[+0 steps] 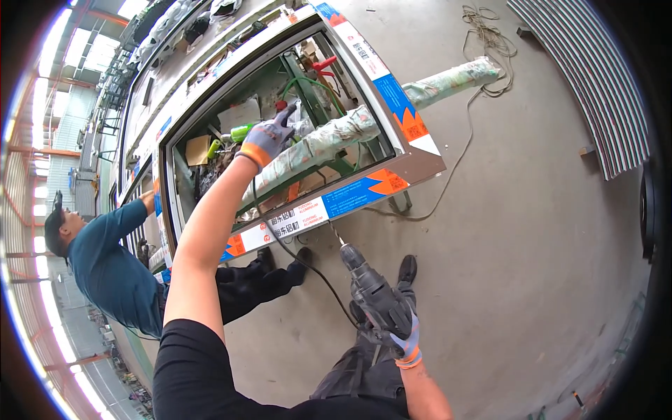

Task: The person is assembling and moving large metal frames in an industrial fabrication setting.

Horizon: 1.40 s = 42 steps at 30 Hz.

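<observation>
My right hand [407, 337], in a grey glove with an orange cuff, is wrapped round the grip of a dark power drill [374, 292]. The drill's long bit [337, 233] points up at the near edge of an aluminium window frame [413, 170]; I cannot tell whether the tip touches it. The frame bears blue, white and orange protective film. Above the frame's opening, my gloved left hand [268, 138] reaches out with its index finger stretched and nothing visible in it. Beyond its fingertips lies a red-topped item [281, 106].
A wrapped, patterned bar [448, 80] crosses beneath the frame and sticks out to the right. A black power cord [301, 261] hangs beside the drill. At left a co-worker [115, 259] reaches to the frame. Loose rope [486, 35] and a ribbed metal stack [584, 77] lie at right.
</observation>
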### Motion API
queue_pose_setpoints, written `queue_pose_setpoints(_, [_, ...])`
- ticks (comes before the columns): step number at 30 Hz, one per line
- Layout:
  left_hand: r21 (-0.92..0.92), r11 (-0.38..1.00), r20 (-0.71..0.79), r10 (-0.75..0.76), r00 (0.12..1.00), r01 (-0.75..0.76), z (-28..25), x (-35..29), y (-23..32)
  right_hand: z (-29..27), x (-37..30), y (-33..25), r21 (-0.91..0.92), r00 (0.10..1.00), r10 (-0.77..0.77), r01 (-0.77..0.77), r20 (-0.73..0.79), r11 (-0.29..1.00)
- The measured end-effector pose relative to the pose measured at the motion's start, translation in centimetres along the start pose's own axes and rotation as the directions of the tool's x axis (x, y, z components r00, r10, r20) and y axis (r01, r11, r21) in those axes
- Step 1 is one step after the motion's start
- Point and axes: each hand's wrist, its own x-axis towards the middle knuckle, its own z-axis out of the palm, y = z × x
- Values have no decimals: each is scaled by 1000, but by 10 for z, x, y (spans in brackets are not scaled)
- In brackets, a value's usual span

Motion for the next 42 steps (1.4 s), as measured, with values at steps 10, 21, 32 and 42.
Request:
queue_pose_setpoints(10, [-348,821,341,-338,877,452,68,-49,-49,4,-4,11,-296,1000,21,-16,13,955])
queue_pose_setpoints(21, [-210,956,159,-173,972,205,3,-65,21,19,-23,12,-6,990,81,-82,-115,997])
queue_pose_setpoints(32, [402,849,400,-500,768,343,13,-224,-25,52,-39,57,127,964,-70,105,-257,986])
queue_pose_setpoints(42, [-433,810,-120,-487,865,396,-40,-89,162,34,-34,105,194,893,-271,355,-360,914])
